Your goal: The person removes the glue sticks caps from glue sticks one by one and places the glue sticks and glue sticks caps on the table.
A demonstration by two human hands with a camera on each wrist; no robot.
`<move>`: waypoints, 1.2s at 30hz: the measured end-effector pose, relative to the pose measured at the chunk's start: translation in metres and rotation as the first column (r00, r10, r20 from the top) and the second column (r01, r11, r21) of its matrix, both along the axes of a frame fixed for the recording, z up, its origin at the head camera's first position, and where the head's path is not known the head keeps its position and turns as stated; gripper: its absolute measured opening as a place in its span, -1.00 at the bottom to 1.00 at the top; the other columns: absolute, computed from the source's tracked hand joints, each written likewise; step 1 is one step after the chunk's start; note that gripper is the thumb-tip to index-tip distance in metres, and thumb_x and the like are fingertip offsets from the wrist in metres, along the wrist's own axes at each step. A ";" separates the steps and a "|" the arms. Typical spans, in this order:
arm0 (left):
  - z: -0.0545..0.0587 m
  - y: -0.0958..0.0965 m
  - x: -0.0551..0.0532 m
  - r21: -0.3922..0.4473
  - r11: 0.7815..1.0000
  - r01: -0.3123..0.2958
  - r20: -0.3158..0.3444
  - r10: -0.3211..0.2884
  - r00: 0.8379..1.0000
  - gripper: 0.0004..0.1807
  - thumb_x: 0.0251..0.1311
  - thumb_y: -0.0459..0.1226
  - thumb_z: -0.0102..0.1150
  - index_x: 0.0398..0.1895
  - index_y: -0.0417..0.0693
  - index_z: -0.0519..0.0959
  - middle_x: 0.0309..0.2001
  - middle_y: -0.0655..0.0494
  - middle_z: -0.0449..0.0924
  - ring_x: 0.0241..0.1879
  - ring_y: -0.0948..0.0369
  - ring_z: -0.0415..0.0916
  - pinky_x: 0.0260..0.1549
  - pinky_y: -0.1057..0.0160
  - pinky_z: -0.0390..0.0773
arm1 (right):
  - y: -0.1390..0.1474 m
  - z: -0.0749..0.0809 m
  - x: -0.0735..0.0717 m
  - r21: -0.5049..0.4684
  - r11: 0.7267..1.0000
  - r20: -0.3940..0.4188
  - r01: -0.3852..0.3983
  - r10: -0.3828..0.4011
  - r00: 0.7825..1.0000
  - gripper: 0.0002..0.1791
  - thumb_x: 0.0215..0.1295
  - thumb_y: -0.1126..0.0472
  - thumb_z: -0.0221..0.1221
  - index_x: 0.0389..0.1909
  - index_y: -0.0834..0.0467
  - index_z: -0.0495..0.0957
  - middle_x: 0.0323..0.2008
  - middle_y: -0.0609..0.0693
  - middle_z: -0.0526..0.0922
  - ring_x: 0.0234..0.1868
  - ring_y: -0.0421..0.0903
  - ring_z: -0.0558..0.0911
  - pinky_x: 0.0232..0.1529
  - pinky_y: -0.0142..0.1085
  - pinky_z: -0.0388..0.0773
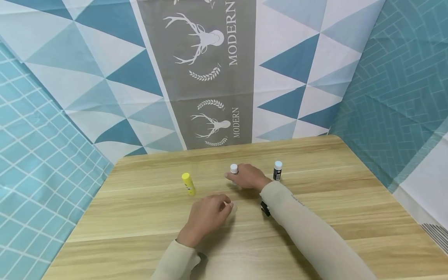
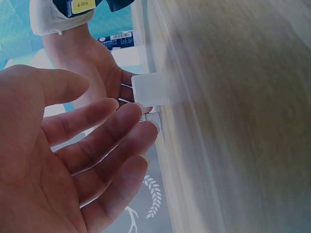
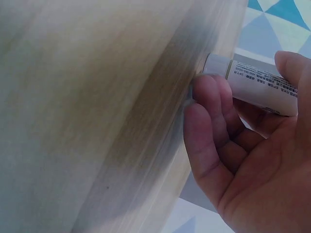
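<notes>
My right hand [image 1: 249, 177] holds a white-capped glue stick [image 1: 234, 168] upright on the table. In the right wrist view, the fingers [image 3: 206, 128] curl beside the white stick [image 3: 262, 87], whose label has small print, and the thumb lies across from them. My left hand [image 1: 209, 214] hovers nearer the front, its fingers loosely bent with nothing between them. Just beyond those fingertips stands a small translucent whitish block [image 2: 149, 89], partly hidden in the head view; its kind cannot be told.
A yellow glue stick [image 1: 188, 184] stands on the wooden table [image 1: 140, 217] to the left. To the right, past the right wrist, is a black glue stick with a white cap [image 1: 277, 171]. Patterned cloth [image 1: 287, 77] hangs behind the table's far edge.
</notes>
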State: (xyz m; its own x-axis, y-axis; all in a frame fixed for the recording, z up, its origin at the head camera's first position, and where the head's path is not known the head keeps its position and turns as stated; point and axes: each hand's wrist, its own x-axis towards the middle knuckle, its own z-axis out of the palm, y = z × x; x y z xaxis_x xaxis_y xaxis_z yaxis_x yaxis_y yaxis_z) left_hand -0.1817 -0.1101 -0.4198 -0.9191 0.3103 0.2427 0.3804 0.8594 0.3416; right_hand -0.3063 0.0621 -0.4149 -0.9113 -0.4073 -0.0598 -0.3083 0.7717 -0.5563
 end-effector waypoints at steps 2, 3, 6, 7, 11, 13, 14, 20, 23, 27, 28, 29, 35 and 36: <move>0.000 -0.001 0.000 0.001 1.000 0.003 0.002 -0.003 1.000 -0.82 0.35 -0.09 0.16 -0.26 0.10 0.70 -0.46 0.35 0.59 -0.51 0.41 0.46 -0.58 0.30 0.42 | 0.001 0.001 0.000 -0.016 1.000 0.009 -0.005 0.005 1.000 -0.46 0.41 -0.31 0.04 -0.48 0.06 0.57 -0.56 -0.04 0.58 -0.53 -0.10 0.52 -0.43 -0.21 0.44; -0.001 -0.001 0.000 0.003 1.000 0.005 0.003 -0.005 1.000 -0.83 0.34 -0.09 0.16 -0.26 0.09 0.70 -0.46 0.34 0.59 -0.51 0.41 0.46 -0.57 0.29 0.42 | 0.001 0.001 -0.001 -0.019 1.000 0.010 -0.009 0.009 1.000 -0.47 0.41 -0.30 0.05 -0.47 0.06 0.58 -0.56 -0.04 0.58 -0.53 -0.10 0.52 -0.42 -0.21 0.45; -0.003 -0.002 0.000 0.007 1.000 0.010 0.005 -0.010 1.000 -0.83 0.34 -0.10 0.17 -0.26 0.09 0.71 -0.46 0.35 0.60 -0.51 0.41 0.46 -0.57 0.30 0.42 | 0.002 0.002 -0.002 -0.016 1.000 0.006 -0.017 0.017 1.000 -0.50 0.41 -0.28 0.07 -0.46 0.05 0.58 -0.55 -0.05 0.58 -0.51 -0.11 0.53 -0.39 -0.22 0.46; -0.003 -0.001 0.000 0.007 1.000 0.012 0.006 -0.012 1.000 -0.83 0.34 -0.10 0.17 -0.26 0.10 0.70 -0.46 0.35 0.59 -0.51 0.41 0.46 -0.57 0.30 0.42 | 0.002 0.001 -0.002 -0.013 1.000 0.004 -0.017 0.017 1.000 -0.51 0.41 -0.27 0.08 -0.45 0.05 0.58 -0.55 -0.05 0.58 -0.50 -0.11 0.54 -0.37 -0.22 0.47; -0.005 0.000 0.000 0.000 1.000 0.010 0.011 -0.010 1.000 -0.82 0.35 -0.07 0.15 -0.26 0.13 0.70 -0.46 0.37 0.58 -0.51 0.41 0.45 -0.57 0.30 0.42 | 0.001 0.000 -0.003 -0.007 1.000 -0.004 -0.012 0.012 1.000 -0.56 0.39 -0.24 0.13 -0.41 0.04 0.60 -0.51 -0.06 0.60 -0.46 -0.11 0.56 -0.32 -0.21 0.50; -0.005 0.001 0.001 -0.006 1.000 0.005 0.018 -0.004 1.000 -0.81 0.35 -0.05 0.14 -0.26 0.14 0.70 -0.46 0.38 0.57 -0.51 0.41 0.44 -0.56 0.30 0.42 | 0.001 -0.001 -0.004 -0.015 1.000 0.003 -0.013 0.013 1.000 -0.60 0.37 -0.22 0.17 -0.37 0.04 0.60 -0.49 -0.06 0.60 -0.44 -0.11 0.56 -0.29 -0.20 0.51; -0.005 0.001 0.001 -0.006 1.000 0.004 0.022 -0.004 1.000 -0.81 0.35 -0.06 0.14 -0.25 0.14 0.70 -0.46 0.38 0.58 -0.51 0.41 0.44 -0.56 0.29 0.42 | 0.001 -0.001 -0.004 -0.022 1.000 0.009 -0.013 0.014 1.000 -0.61 0.36 -0.21 0.19 -0.35 0.04 0.60 -0.49 -0.06 0.60 -0.43 -0.11 0.57 -0.28 -0.20 0.51; -0.003 0.000 0.003 -0.003 1.000 -0.002 0.044 0.002 0.999 -0.82 0.35 -0.08 0.16 -0.24 0.10 0.71 -0.44 0.34 0.60 -0.49 0.39 0.45 -0.55 0.27 0.43 | 0.003 -0.003 -0.003 -0.055 0.998 0.041 -0.024 0.026 0.999 -0.67 0.29 -0.16 0.29 -0.37 0.03 0.59 -0.49 -0.06 0.61 -0.44 -0.12 0.57 -0.31 -0.23 0.52; -0.002 -0.001 0.004 -0.007 1.000 -0.006 0.048 0.007 0.999 -0.82 0.34 -0.08 0.16 -0.24 0.11 0.71 -0.43 0.34 0.60 -0.49 0.38 0.46 -0.54 0.26 0.43 | 0.004 -0.003 -0.001 -0.054 0.998 0.055 -0.013 0.016 0.998 -0.66 0.25 -0.15 0.33 -0.40 0.05 0.60 -0.49 -0.05 0.61 -0.45 -0.11 0.56 -0.33 -0.24 0.51; -0.002 -0.003 0.006 -0.009 1.000 -0.005 0.045 0.006 0.999 -0.83 0.33 -0.09 0.17 -0.23 0.10 0.71 -0.42 0.32 0.62 -0.49 0.38 0.46 -0.56 0.27 0.43 | 0.006 -0.004 0.001 -0.037 0.999 0.065 -0.003 0.005 0.998 -0.65 0.22 -0.13 0.36 -0.46 0.08 0.62 -0.56 -0.05 0.57 -0.53 -0.13 0.51 -0.42 -0.26 0.47; -0.002 -0.004 0.006 -0.008 1.000 -0.006 0.043 0.007 0.999 -0.83 0.33 -0.09 0.17 -0.23 0.10 0.70 -0.42 0.32 0.62 -0.49 0.38 0.46 -0.56 0.27 0.43 | 0.006 -0.004 0.002 -0.031 1.000 0.069 -0.002 0.004 0.998 -0.65 0.22 -0.12 0.36 -0.48 0.09 0.62 -0.59 -0.06 0.55 -0.57 -0.14 0.48 -0.46 -0.27 0.45; -0.002 -0.005 0.007 -0.006 1.000 -0.007 0.041 0.007 0.999 -0.83 0.33 -0.10 0.18 -0.23 0.09 0.70 -0.42 0.31 0.62 -0.49 0.38 0.46 -0.57 0.27 0.43 | 0.007 -0.004 0.002 -0.026 1.000 0.071 -0.001 0.002 0.998 -0.64 0.22 -0.11 0.36 -0.50 0.10 0.63 -0.62 -0.06 0.53 -0.60 -0.16 0.45 -0.50 -0.28 0.42; -0.005 -0.008 0.010 -0.008 1.000 -0.011 0.042 0.011 0.999 -0.83 0.33 -0.09 0.18 -0.22 0.09 0.71 -0.42 0.31 0.62 -0.51 0.39 0.45 -0.57 0.28 0.42 | 0.011 -0.003 0.007 0.009 1.000 0.087 0.019 -0.019 0.996 -0.62 0.25 -0.11 0.32 -0.54 0.12 0.64 -0.71 -0.08 0.48 -0.68 -0.18 0.37 -0.61 -0.28 0.34; -0.006 -0.008 0.011 -0.009 1.000 -0.011 0.045 0.012 0.999 -0.82 0.33 -0.09 0.18 -0.22 0.09 0.71 -0.42 0.32 0.63 -0.51 0.40 0.45 -0.57 0.28 0.42 | 0.011 -0.003 0.007 0.016 1.000 0.092 0.020 -0.022 0.996 -0.62 0.26 -0.11 0.31 -0.55 0.11 0.63 -0.71 -0.08 0.49 -0.68 -0.18 0.38 -0.60 -0.28 0.34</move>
